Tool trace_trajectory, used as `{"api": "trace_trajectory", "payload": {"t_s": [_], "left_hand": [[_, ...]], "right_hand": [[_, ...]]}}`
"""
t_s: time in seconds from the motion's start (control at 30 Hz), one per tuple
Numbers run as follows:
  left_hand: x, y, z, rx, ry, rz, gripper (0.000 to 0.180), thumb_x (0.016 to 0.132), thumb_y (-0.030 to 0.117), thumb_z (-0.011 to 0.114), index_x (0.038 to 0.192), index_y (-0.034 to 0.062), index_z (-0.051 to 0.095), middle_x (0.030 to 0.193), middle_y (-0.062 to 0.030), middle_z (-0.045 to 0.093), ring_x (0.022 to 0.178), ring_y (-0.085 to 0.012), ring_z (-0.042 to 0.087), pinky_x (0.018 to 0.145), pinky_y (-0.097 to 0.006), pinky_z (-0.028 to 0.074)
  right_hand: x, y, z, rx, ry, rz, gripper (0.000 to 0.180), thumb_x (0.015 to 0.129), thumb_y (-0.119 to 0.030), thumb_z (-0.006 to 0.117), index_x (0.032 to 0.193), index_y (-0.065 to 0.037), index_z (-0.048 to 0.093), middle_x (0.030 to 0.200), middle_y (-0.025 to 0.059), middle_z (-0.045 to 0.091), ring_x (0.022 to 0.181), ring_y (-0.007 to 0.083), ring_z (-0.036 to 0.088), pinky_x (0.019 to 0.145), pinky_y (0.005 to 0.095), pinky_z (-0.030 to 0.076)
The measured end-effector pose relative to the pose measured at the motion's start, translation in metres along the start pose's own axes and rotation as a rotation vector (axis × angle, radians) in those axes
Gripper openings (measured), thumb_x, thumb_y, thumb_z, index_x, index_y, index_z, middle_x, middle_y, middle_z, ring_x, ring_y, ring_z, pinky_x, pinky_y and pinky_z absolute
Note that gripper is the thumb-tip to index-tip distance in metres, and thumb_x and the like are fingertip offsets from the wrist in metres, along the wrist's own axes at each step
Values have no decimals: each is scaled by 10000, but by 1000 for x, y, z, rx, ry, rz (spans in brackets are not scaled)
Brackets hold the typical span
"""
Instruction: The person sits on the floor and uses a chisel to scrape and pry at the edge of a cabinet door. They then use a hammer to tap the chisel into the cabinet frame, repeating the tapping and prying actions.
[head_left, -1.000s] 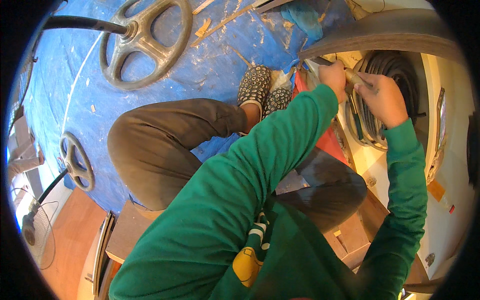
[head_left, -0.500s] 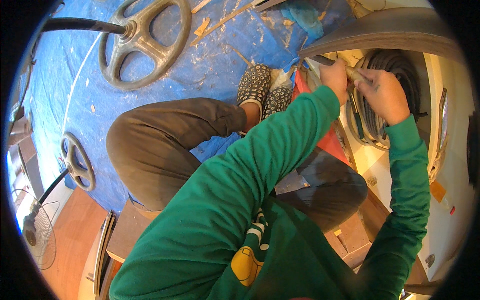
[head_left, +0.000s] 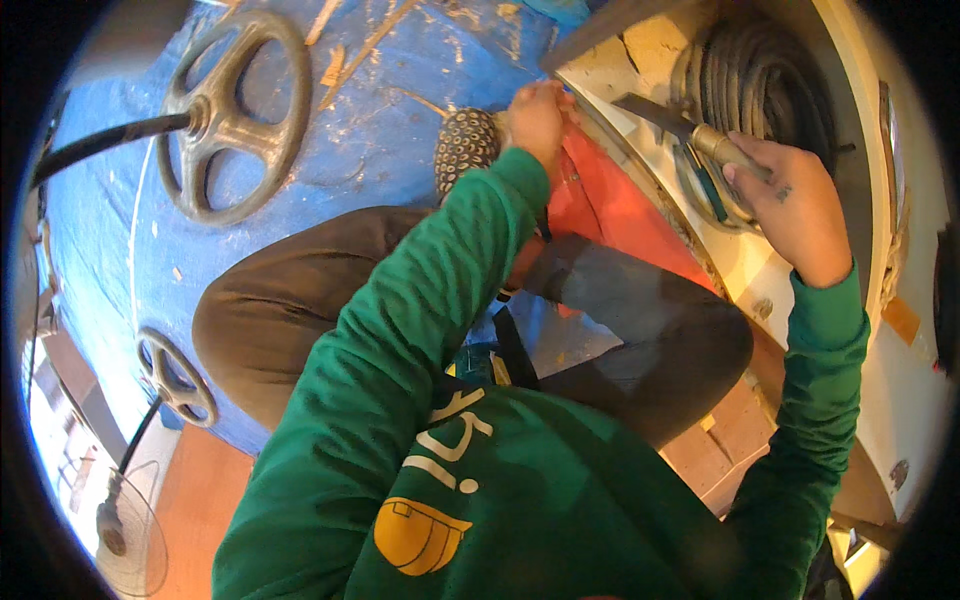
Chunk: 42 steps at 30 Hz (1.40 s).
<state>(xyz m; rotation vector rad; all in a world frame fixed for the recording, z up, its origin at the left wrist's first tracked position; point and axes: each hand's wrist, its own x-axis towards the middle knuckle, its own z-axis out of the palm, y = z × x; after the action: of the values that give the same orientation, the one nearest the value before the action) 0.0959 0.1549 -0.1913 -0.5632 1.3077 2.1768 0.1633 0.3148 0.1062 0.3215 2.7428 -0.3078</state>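
Note:
In my right hand [head_left: 790,205] is a chisel [head_left: 718,148], gripped by its tan handle, its flat dark blade pointing to the upper left. The blade is over the inside of a pale open cabinet [head_left: 745,275], in front of coiled dark hose [head_left: 765,90]. My left hand [head_left: 537,118] is closed at the far end of a red sheet [head_left: 600,205], beside the cabinet's lower edge. What its fingers hold, if anything, is hidden. Just left of that hand is my dotted shoe [head_left: 466,150].
A blue tarp [head_left: 350,150] with wood scraps covers the floor. Two wheel-shaped metal bases on black poles stand to the left, one large [head_left: 235,120] and one smaller [head_left: 178,375]. A fan [head_left: 130,530] is at the lower left. The dark cabinet panel [head_left: 610,35] juts out at the top.
My left hand has let go of the chisel and moved left, down to the end of the red sheet. My right hand keeps the chisel, its blade now in plain view.

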Motion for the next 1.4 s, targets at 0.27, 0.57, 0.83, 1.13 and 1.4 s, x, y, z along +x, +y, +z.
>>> {"api": "trace_trajectory", "payload": {"t_s": [0.27, 0.57, 0.83, 1.13, 1.4], "left_hand": [[13, 5, 31, -90, -9, -26, 248, 1000, 179, 606, 1189, 20, 582, 1045, -114, 705, 742, -186, 658, 608, -299, 513], [17, 1, 40, 117, 122, 169, 194, 966, 156, 638, 1069, -7, 650, 948, -110, 727, 706, -177, 651, 627, -296, 525], [9, -21, 8, 401, 53, 256, 194, 931, 127, 603, 1045, -17, 664, 917, -116, 724, 759, -175, 663, 674, -281, 533], [-41, -8, 16, -31, -163, -111, 343, 933, 194, 441, 1174, -4, 585, 993, -132, 729, 740, -202, 644, 707, -325, 500], [-50, 14, 40, -305, -220, -182, 472, 926, 405, 513, 1216, 36, 567, 1045, -162, 712, 838, -246, 644, 757, -339, 463]], "right_hand": [[-43, 32, 15, 228, 126, 86, 365, 903, -180, 699, 1199, 33, 691, 986, 286, 703, 843, 280, 726, 806, 337, 530], [-31, 33, 17, 233, 171, 48, 374, 904, -192, 704, 1206, 29, 687, 1014, 282, 707, 904, 294, 739, 832, 331, 529], [7, 13, 22, 149, 132, -169, 358, 892, -239, 689, 1140, 18, 713, 943, 245, 708, 836, 410, 681, 767, 405, 532], [35, -14, 23, 55, 118, -262, 325, 870, -239, 682, 1096, -12, 737, 860, 237, 686, 811, 415, 671, 729, 477, 524], [54, -29, 24, -66, 70, -256, 297, 869, -220, 689, 1100, -41, 742, 884, 237, 693, 834, 412, 677, 729, 470, 525]]}}
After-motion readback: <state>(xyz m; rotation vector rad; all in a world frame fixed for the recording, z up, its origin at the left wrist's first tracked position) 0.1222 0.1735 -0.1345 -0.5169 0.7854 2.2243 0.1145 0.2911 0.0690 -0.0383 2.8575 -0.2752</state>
